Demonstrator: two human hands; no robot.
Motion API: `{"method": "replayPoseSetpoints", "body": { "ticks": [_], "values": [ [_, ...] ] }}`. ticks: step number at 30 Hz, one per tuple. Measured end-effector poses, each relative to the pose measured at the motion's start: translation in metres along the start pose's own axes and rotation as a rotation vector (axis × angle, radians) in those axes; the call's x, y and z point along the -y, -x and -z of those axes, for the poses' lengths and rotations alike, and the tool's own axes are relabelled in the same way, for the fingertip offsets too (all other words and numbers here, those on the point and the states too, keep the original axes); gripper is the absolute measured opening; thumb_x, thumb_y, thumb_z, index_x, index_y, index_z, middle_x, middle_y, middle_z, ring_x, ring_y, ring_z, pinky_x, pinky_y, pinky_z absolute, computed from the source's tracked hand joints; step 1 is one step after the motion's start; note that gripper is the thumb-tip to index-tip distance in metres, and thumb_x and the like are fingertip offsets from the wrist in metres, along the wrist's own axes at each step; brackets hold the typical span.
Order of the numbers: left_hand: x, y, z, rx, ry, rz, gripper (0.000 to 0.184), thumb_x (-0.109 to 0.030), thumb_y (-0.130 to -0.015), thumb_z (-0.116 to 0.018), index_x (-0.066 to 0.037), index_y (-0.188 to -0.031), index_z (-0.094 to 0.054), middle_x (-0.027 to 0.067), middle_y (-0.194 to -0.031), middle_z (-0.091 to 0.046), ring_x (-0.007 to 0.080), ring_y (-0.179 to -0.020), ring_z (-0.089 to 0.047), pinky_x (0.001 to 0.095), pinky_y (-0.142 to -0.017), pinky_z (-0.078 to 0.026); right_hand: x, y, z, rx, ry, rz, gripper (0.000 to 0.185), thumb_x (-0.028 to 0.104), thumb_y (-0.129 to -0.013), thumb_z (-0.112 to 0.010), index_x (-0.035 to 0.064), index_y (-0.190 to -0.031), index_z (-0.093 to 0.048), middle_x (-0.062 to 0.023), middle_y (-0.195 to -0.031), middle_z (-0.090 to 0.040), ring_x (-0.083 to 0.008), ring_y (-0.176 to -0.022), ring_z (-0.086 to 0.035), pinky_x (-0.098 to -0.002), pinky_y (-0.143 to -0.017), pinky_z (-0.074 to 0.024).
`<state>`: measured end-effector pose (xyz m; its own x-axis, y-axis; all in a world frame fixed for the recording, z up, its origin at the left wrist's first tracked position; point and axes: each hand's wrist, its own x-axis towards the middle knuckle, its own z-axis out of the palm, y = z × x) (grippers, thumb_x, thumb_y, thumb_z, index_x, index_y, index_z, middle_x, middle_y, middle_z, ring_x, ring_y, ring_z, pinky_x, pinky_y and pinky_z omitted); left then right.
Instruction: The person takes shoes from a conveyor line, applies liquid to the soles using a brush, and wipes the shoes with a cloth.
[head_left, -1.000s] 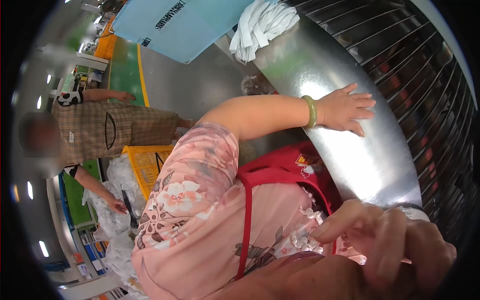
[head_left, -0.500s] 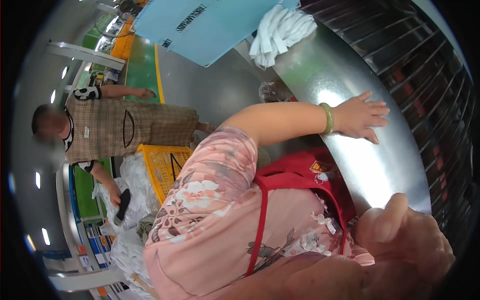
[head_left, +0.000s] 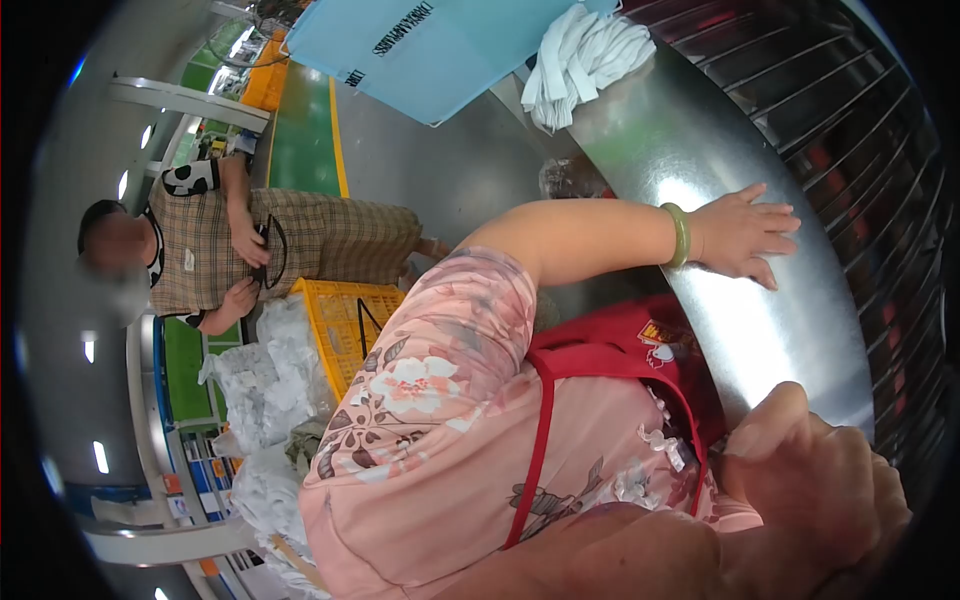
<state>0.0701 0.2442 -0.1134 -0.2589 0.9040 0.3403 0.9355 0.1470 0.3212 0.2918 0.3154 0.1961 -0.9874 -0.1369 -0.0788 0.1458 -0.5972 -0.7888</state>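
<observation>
My left hand [head_left: 742, 236], with a green bangle at the wrist, lies with its fingers spread on a shiny metal surface [head_left: 700, 190]. It holds nothing. At the lower right, close to the camera, my right hand [head_left: 825, 485] is curled. Its inner fingers are hidden, and I cannot make out whether anything is in them. A bundle of white strips [head_left: 585, 65] rests at the upper end of the metal. Beside it is a light blue sheet or bag [head_left: 420, 50] with black lettering. My red apron [head_left: 625, 345] is near the metal edge.
The scene appears turned sideways. Dark wire bars [head_left: 870, 250] run along the metal's right side. A person in a checked apron [head_left: 330, 230] stands at the left, by a yellow crate [head_left: 345, 325] and piled white material [head_left: 265, 380].
The view has shifted slightly, moving the scene rightward. The other person has brought both hands together at the apron with a dark object. My left hand stays spread on the metal.
</observation>
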Motion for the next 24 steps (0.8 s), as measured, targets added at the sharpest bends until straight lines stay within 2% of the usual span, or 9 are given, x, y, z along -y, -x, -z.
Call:
{"method": "replayPoseSetpoints", "body": {
  "ticks": [5, 9, 16, 24],
  "values": [
    [0.0, 0.0, -0.001, -0.01, -0.027, -0.002, 0.061, -0.061, -0.085, -0.057, -0.017, -0.128, -0.059, 0.0113, -0.146, -0.046, 0.0278, -0.14, -0.036, 0.0548, -0.114, -0.022, -0.023, -0.009, 0.014, 0.141, 0.098, -0.019, 0.019, 0.028, -0.098, -0.052, 0.0197, -0.092, -0.067, 0.0057, -0.099, -0.06, -0.0275, -0.096, -0.053, -0.0434, -0.09, -0.0421],
    [-0.001, 0.0, -0.003, -0.02, -0.023, 0.016, 0.062, -0.061, -0.084, -0.059, -0.019, -0.129, -0.059, 0.0098, -0.145, -0.047, 0.0263, -0.14, -0.036, 0.0549, -0.115, -0.02, -0.025, -0.013, 0.025, 0.171, 0.14, -0.049, 0.019, 0.028, -0.098, -0.051, 0.0202, -0.093, -0.068, 0.0051, -0.099, -0.06, -0.026, -0.095, -0.053, -0.0414, -0.089, -0.0433],
    [-0.001, -0.001, 0.0, -0.007, 0.0, 0.017, 0.06, -0.059, -0.084, -0.061, -0.018, -0.127, -0.06, 0.0105, -0.144, -0.047, 0.0274, -0.14, -0.037, 0.0537, -0.116, -0.019, -0.02, -0.007, 0.026, 0.142, 0.138, 0.001, 0.019, 0.026, -0.098, -0.05, 0.0211, -0.094, -0.069, 0.0039, -0.099, -0.061, -0.0232, -0.093, -0.055, -0.0379, -0.087, -0.0453],
    [0.001, -0.001, 0.0, -0.006, 0.021, 0.016, 0.062, -0.059, -0.085, -0.059, -0.015, -0.128, -0.06, 0.0126, -0.145, -0.046, 0.0287, -0.14, -0.036, 0.054, -0.116, -0.019, -0.009, 0.0, 0.022, -0.011, 0.061, 0.076, 0.02, 0.025, -0.098, -0.05, 0.0221, -0.096, -0.07, 0.0025, -0.099, -0.062, -0.0201, -0.09, -0.056, -0.0339, -0.084, -0.0475]
  ]
}}
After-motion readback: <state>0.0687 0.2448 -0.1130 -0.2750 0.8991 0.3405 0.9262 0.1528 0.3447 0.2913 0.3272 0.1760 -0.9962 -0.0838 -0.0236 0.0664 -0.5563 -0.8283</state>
